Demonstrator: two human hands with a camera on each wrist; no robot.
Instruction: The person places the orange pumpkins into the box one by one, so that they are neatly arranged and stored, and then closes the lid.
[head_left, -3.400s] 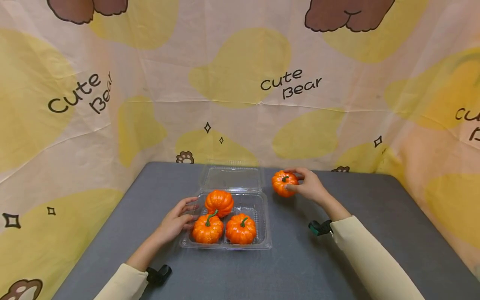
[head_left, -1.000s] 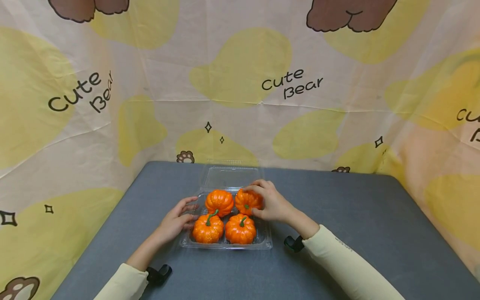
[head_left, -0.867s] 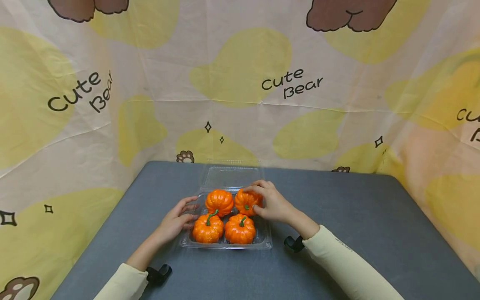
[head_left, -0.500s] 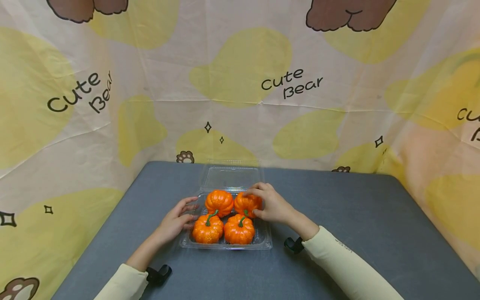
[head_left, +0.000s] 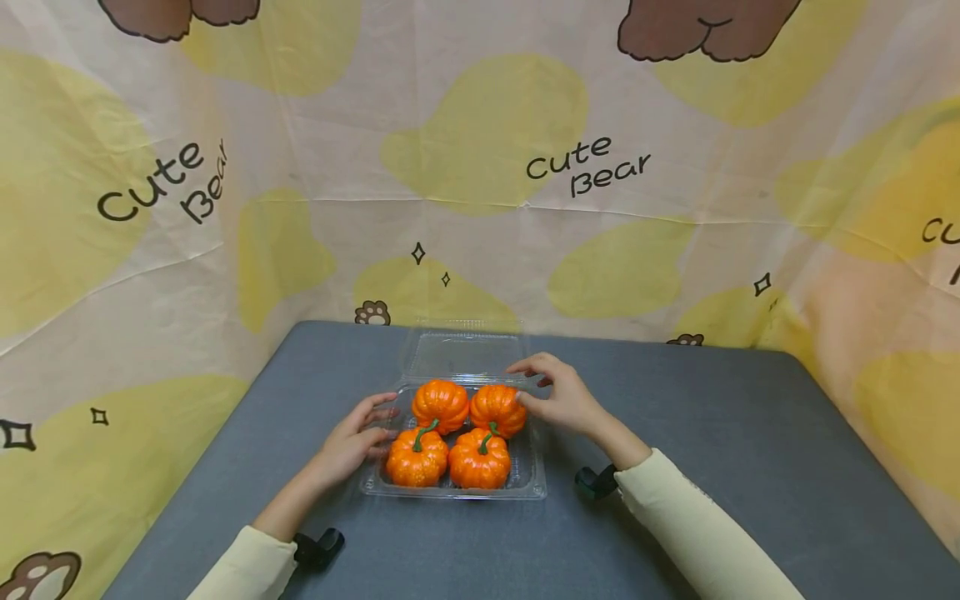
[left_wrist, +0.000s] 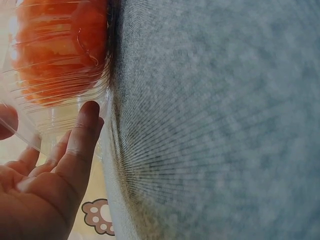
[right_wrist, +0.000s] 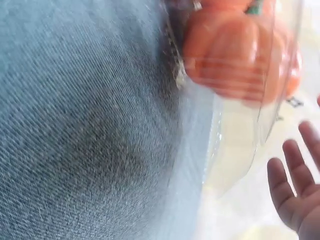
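Note:
In the head view, several orange toy pumpkins with green stems fill a clear plastic clamshell container (head_left: 525, 483) in two rows. The far right pumpkin (head_left: 497, 410) sits beside the far left pumpkin (head_left: 440, 406); in front are the near left pumpkin (head_left: 417, 457) and near right pumpkin (head_left: 480, 459). My left hand (head_left: 351, 442) rests against the container's left side, fingers loosely extended; the left wrist view shows the fingertips (left_wrist: 89, 112) at its ribbed wall. Over the back right corner my right hand (head_left: 566, 398) is spread, thumb close to the far right pumpkin, holding nothing.
The container's transparent lid (head_left: 467, 354) lies folded back toward the rear of the grey table (head_left: 712, 467). A printed fabric curtain (head_left: 480, 167) stands behind the table and along both sides. Black wrist cameras hang under both sleeves.
My right hand brought the last pumpkin from the table into the container's far right spot, turned it slightly, then let go and drew back to the right. The left hand stayed in place.

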